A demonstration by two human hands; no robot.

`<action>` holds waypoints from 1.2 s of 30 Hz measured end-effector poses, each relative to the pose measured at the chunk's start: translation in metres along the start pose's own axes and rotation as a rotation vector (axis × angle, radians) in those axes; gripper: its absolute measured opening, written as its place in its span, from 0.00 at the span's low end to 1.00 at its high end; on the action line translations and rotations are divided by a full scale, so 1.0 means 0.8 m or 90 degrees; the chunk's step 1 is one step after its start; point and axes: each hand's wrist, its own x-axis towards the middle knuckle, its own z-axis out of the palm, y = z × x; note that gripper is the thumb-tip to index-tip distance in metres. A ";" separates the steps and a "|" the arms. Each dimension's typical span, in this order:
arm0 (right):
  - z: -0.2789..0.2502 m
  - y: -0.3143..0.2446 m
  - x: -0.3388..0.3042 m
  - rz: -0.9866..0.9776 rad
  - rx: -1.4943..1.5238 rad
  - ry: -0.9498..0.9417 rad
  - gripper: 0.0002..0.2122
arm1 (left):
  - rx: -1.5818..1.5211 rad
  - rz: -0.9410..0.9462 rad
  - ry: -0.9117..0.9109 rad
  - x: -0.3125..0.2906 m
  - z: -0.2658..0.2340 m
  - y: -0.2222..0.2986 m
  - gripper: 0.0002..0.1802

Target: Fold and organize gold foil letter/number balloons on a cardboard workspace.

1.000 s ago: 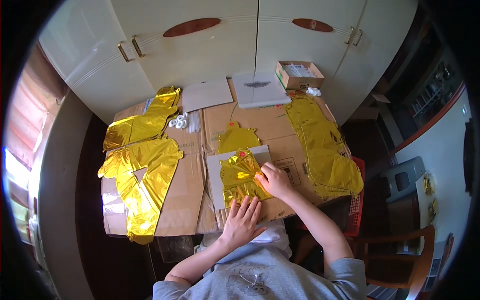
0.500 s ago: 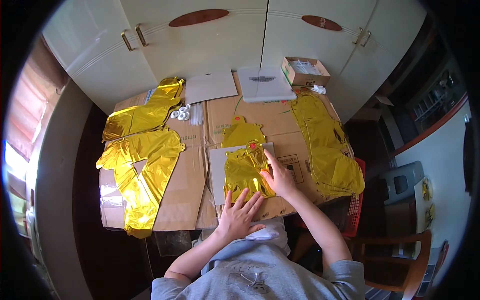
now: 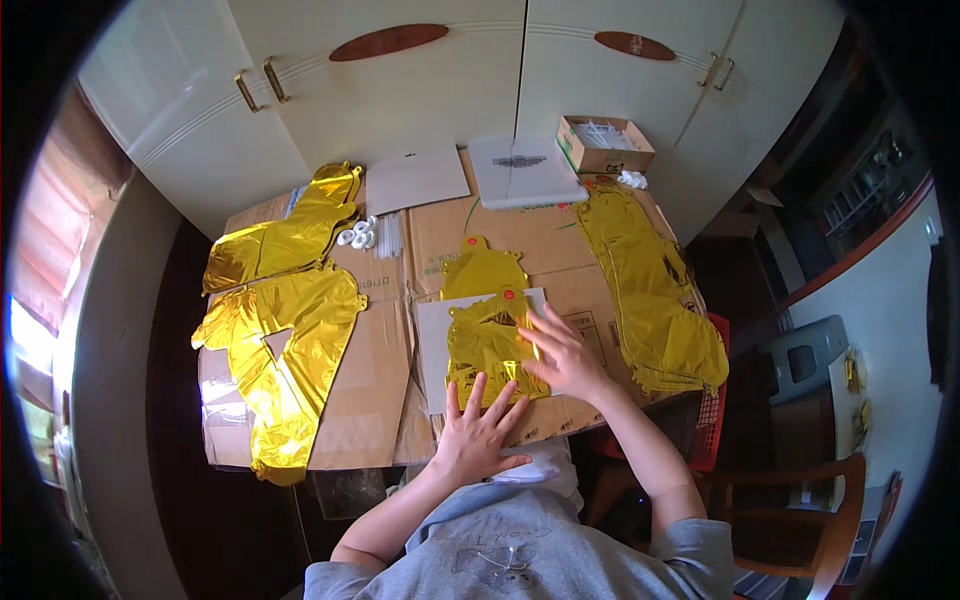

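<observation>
A folded gold foil balloon (image 3: 485, 345) with a red dot on its top tab lies on a grey board (image 3: 432, 345) in front of me. My left hand (image 3: 480, 440) rests on its near edge, fingers spread flat. At its right side is my right hand (image 3: 568, 362), palm down with loosely spread fingers, the fingertips by the foil's right edge; whether they all touch it I cannot tell. Just behind, a second folded gold balloon (image 3: 488, 268) with a red dot shows, its near part hidden by the board.
Flat gold foil balloons lie in an upper left pile (image 3: 285, 235), a lower left pile (image 3: 325, 305) and a right pile (image 3: 645, 300). White tape rings (image 3: 358, 235), clear straws (image 3: 388, 238), a grey sheet (image 3: 418, 178), a clear plastic packet (image 3: 525, 172) and a small carton (image 3: 605, 146) sit farther back.
My right hand has lifted its fingers off the balloon's upper right part and shifted slightly right and nearer me. The foil there lies flatter. My left hand has stayed, fingers slightly wider apart.
</observation>
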 end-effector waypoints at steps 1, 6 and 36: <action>-0.010 -0.008 -0.007 -0.034 -0.033 -0.025 0.27 | -0.002 0.001 -0.002 0.000 0.001 0.001 0.51; -0.010 0.006 -0.021 0.029 0.001 -0.124 0.47 | -0.016 0.001 0.000 0.002 -0.001 0.001 0.51; 0.006 0.049 0.084 0.258 0.002 0.027 0.21 | -0.016 0.002 -0.031 0.006 -0.006 -0.002 0.51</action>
